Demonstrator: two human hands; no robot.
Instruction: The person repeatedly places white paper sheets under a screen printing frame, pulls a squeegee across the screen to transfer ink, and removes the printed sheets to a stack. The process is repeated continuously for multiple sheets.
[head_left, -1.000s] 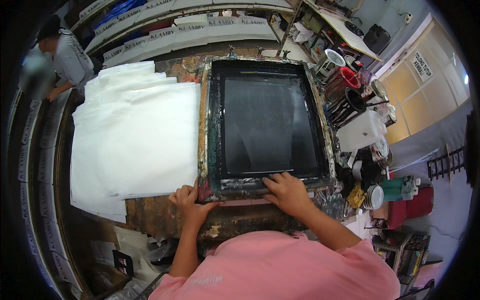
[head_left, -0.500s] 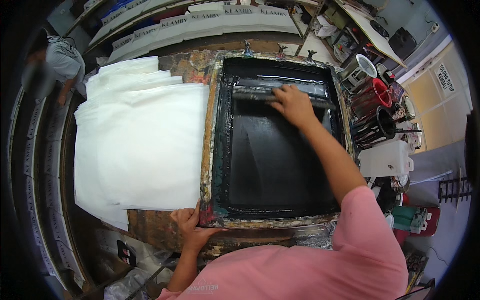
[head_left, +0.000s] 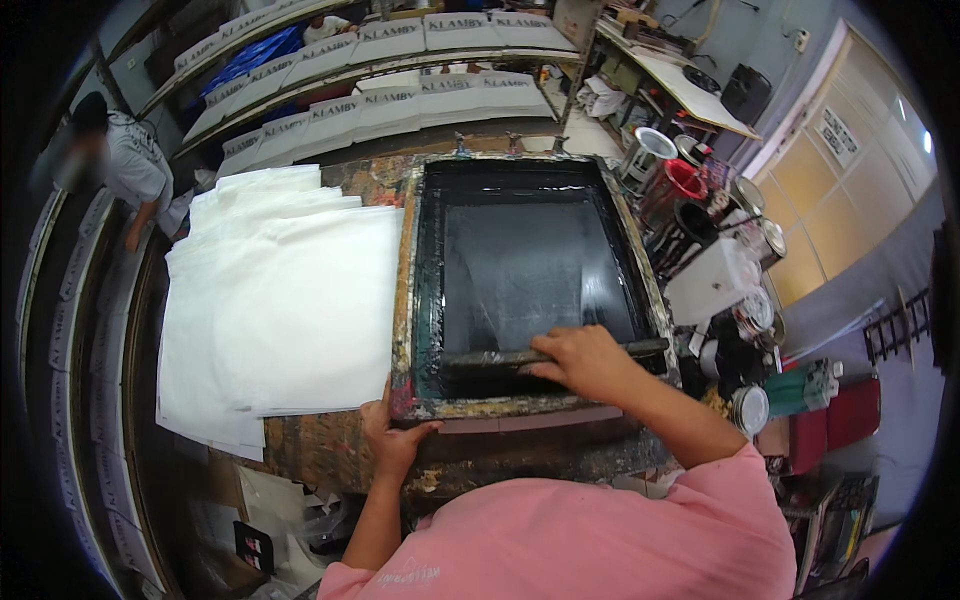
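Note:
A screen-printing frame (head_left: 401,290) with a paint-stained wooden border lies on the worktable, its mesh (head_left: 520,262) dark with wet black ink. My right hand (head_left: 585,362) grips a long squeegee (head_left: 480,358), which spans the mesh near the frame's close edge. The squeegee's lower blade is hidden in the ink. My left hand (head_left: 393,437) holds the frame's near left corner, thumb along the front edge and fingers at the side. Left of the frame lies a fanned stack of white sheets (head_left: 285,300), possibly fabric or paper.
Clamps (head_left: 514,143) stand along the frame's far edge. Ink-stained cans (head_left: 655,147) and a white plastic container (head_left: 705,283) crowd the right side. Racks of printed pale pieces (head_left: 392,108) fill the back and left. Another person (head_left: 140,160) stands at the far left.
My right hand has drawn the squeegee from the far end of the mesh to the near end. My left hand stays at the frame's corner. The view has shifted.

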